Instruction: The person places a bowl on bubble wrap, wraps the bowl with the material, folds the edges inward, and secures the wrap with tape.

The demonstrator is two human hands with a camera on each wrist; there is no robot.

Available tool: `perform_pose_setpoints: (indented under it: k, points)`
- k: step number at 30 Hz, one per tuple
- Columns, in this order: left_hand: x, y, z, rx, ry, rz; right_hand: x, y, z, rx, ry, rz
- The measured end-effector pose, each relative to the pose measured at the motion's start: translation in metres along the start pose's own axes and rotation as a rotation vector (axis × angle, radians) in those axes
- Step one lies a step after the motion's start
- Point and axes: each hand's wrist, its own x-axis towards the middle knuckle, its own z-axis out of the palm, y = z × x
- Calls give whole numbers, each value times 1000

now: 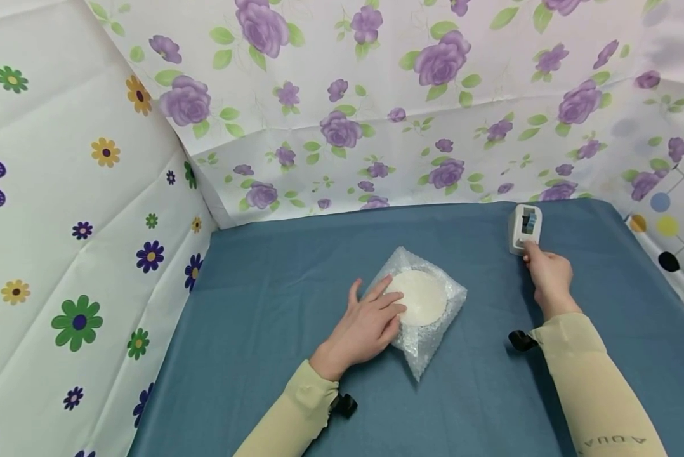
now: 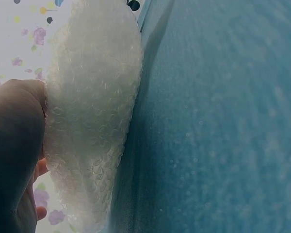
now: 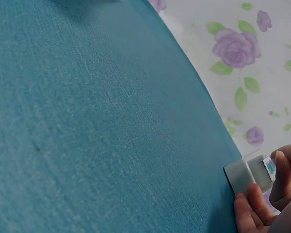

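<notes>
Near the middle of the table in the head view lies a square of bubble wrap (image 1: 433, 343) with a round, flat, cream-white disc (image 1: 420, 298) on it. My left hand (image 1: 367, 320) rests with spread fingers over the disc's left edge and the wrap. In the left wrist view the bubble wrap (image 2: 92, 107) hides part of that hand (image 2: 14, 145). At the back right, my right hand (image 1: 549, 273) pinches the tape end at the front of a small white tape dispenser (image 1: 526, 222). The right wrist view shows its fingers against the dispenser (image 3: 242, 175), beside the toothed cutter.
A blue-grey cloth (image 1: 262, 304) covers the table. Behind it hangs a white sheet with purple roses (image 1: 342, 130), and another flowered sheet (image 1: 79, 266) stands on the left. Dark wrist cameras (image 1: 521, 341) sit at both sleeves.
</notes>
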Motion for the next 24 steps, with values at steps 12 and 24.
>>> perform_pose_setpoints:
  k: [12, 24]
  points:
    - [0, 1, 1, -2, 0, 4, 2, 1, -2, 19, -8, 29]
    - [1, 0, 0, 11, -4, -3, -1, 7, 1, 7, -1, -23]
